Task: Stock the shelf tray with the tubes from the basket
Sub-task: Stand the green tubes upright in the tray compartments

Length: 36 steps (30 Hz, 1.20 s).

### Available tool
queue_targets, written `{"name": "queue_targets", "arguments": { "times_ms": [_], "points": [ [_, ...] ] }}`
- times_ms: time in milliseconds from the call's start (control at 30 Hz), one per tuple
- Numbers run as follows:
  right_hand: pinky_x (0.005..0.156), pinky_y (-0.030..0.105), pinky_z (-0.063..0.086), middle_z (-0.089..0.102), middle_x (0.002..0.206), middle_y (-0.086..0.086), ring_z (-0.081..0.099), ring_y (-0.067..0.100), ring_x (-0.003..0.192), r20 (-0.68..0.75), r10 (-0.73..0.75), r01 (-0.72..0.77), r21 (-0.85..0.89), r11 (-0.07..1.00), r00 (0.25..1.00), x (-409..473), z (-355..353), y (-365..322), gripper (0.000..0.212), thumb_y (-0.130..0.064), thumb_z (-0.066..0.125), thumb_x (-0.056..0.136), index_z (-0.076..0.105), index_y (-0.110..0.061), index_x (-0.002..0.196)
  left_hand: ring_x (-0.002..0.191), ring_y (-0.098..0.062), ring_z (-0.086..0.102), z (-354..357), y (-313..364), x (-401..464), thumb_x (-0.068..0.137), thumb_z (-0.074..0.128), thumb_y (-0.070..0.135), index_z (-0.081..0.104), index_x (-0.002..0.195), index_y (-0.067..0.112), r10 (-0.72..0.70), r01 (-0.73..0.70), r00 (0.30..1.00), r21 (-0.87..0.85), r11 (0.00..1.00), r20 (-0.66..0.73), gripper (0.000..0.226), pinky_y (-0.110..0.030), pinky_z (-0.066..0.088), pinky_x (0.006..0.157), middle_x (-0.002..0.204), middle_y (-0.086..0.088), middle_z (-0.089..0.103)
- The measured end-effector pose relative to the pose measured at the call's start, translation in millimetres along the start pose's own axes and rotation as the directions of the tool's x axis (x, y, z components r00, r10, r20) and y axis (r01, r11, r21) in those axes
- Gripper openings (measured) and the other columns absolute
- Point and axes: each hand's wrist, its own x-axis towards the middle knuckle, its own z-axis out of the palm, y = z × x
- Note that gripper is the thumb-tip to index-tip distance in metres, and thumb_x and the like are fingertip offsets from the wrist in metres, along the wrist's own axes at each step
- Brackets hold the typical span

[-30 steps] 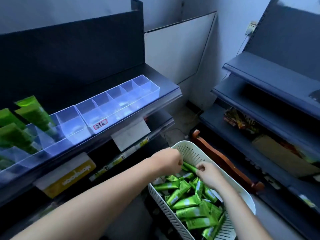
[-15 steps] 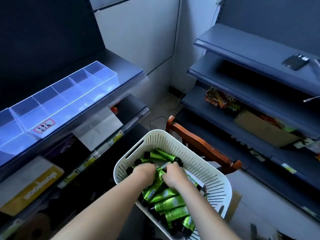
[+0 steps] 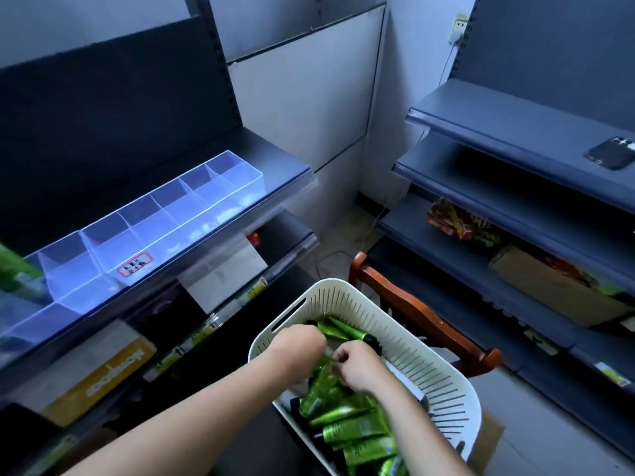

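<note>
Far left edge of the upper shelf: a few green tubes already standing (image 3: pixel 13 269) in the clear shelf tray (image 3: pixel 144 231), blurred, count unclear. Tray is running along the shelf's front edge, its remaining compartments toward the right end looking bare. A small red-bordered label (image 3: pixel 135 265) is sitting on its front wall.

Lower middle: white slotted basket (image 3: pixel 412 334) is resting on a wooden chair (image 3: pixel 422 314), holding a loose pile of green tubes (image 3: pixel 354 431) with black caps.

Left hand (image 3: pixel 302 341) is reaching into the basket's far-left corner, palm down, fingers curling under and hidden behind the knuckles; probably grabbing a tube, but can't tell for sure. Right hand (image 3: pixel 357 367) is just beside it, near touching, fingers curling in and apparently pinching a tube end; motion blur, so grip not certain.

Step in hand, judging: gathering tubes for the carry. Doing it well means collecting several with caps all pointing one way, squaring them between both hands, gripping bodies not caps so nothing is slipping, then lifting clear of the basket rim before swinging left to the next bare compartment.

Both forearms are coming in from the bottom edge, converging over the basket, wrists bent down.

Right: dark shelves, a phone (image 3: pixel 611 154) lying on the upper one.
</note>
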Motion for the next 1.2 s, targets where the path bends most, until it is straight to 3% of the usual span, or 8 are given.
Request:
{"name": "queue_targets", "arguments": {
  "times_ms": [100, 167, 233, 333, 633, 800, 1000, 1200],
  "points": [
    [0.065, 0.031, 0.053, 0.07, 0.075, -0.008, 0.063, 0.01, 0.066, -0.076, -0.135, 0.135, -0.006, 0.991, 0.988, -23, -31, -29, 0.016, -0.026, 0.079, 0.087, 0.067, -0.027, 0.077, 0.095, -0.037, 0.068, -30, -27, -30, 0.09, 0.061, 0.015, 0.069, 0.101, 0.009, 0.018, -0.039, 0.984, -0.116, 0.992, -0.18, 0.016, -0.044, 0.059, 0.08, 0.106, -0.01, 0.064],
    [0.07, 0.021, 0.053, 0.07, 0.076, -0.01, 0.065, 0.006, 0.072, -0.166, -0.227, 0.226, -0.022, 0.974, 0.96, -42, -59, -64, 0.017, -0.028, 0.081, 0.087, 0.067, -0.03, 0.078, 0.094, -0.032, 0.066, -54, -55, -61, 0.089, 0.061, 0.026, 0.071, 0.097, 0.015, -0.026, -0.055, 0.955, -0.264, 0.963, -0.295, 0.017, -0.043, 0.056, 0.08, 0.1, -0.006, 0.064],
    [0.065, 0.01, 0.044, 0.07, 0.074, -0.014, 0.062, -0.002, 0.071, -0.277, -0.328, 0.33, -0.039, 0.943, 0.903, -64, -90, -105, 0.018, -0.028, 0.083, 0.086, 0.068, -0.031, 0.076, 0.091, -0.026, 0.065, -77, -87, -98, 0.088, 0.062, 0.03, 0.074, 0.092, 0.018, -0.078, -0.098, 0.895, -0.364, 0.926, -0.439, 0.016, -0.038, 0.053, 0.077, 0.091, -0.002, 0.067],
    [0.068, 0.02, 0.046, 0.071, 0.073, -0.017, 0.062, 0.0, 0.069, -0.375, -0.48, 0.506, -0.033, 0.862, 0.793, -95, -116, -182, 0.014, -0.026, 0.084, 0.084, 0.072, -0.027, 0.077, 0.078, -0.002, 0.063, -112, -143, -176, 0.088, 0.074, 0.026, 0.076, 0.092, 0.025, -0.267, -0.124, 0.743, -0.518, 0.846, -0.614, 0.004, -0.022, 0.049, 0.072, 0.079, 0.013, 0.069],
    [0.075, 0.031, 0.056, 0.075, 0.078, -0.001, 0.069, 0.012, 0.073, -0.177, -0.802, 0.821, 0.082, 0.565, 0.57, -149, -63, -386, 0.01, -0.017, 0.079, 0.093, 0.075, -0.023, 0.086, 0.044, -0.006, 0.048, -142, -296, -361, 0.09, 0.077, 0.026, 0.079, 0.085, 0.03, -0.629, 0.074, 0.485, -0.688, 0.722, -0.608, 0.007, -0.014, 0.038, 0.046, 0.059, 0.007, 0.064],
    [0.069, 0.028, 0.055, 0.073, 0.078, -0.006, 0.068, 0.019, 0.076, -0.06, -0.858, 0.86, 0.016, 0.51, 0.51, -147, -6, -448, 0.011, -0.019, 0.078, 0.094, 0.073, -0.025, 0.086, 0.066, -0.007, 0.065, -120, -332, -385, 0.09, 0.077, 0.029, 0.081, 0.088, 0.024, -0.64, 0.183, 0.472, -0.643, 0.744, -0.606, 0.006, -0.03, 0.054, 0.067, 0.072, 0.009, 0.072],
    [0.055, 0.048, 0.06, 0.071, 0.077, -0.005, 0.067, 0.024, 0.074, -0.015, -0.845, 0.84, -0.093, 0.534, 0.535, -127, 35, -479, 0.012, -0.029, 0.076, 0.094, 0.072, -0.033, 0.084, 0.073, -0.011, 0.066, -95, -350, -365, 0.09, 0.074, 0.032, 0.079, 0.087, 0.021, -0.633, 0.216, 0.554, -0.641, 0.736, -0.541, 0.012, -0.033, 0.056, 0.071, 0.077, 0.008, 0.071],
    [0.07, 0.044, 0.056, 0.072, 0.077, -0.008, 0.065, 0.018, 0.073, 0.02, -0.83, 0.827, -0.099, 0.553, 0.557, -106, 59, -483, 0.012, -0.027, 0.077, 0.094, 0.071, -0.031, 0.083, 0.078, -0.019, 0.067, -75, -361, -341, 0.086, 0.075, 0.036, 0.078, 0.088, 0.024, -0.627, 0.266, 0.611, -0.621, 0.737, -0.483, 0.013, -0.036, 0.058, 0.073, 0.081, 0.005, 0.071]
  ]
}}
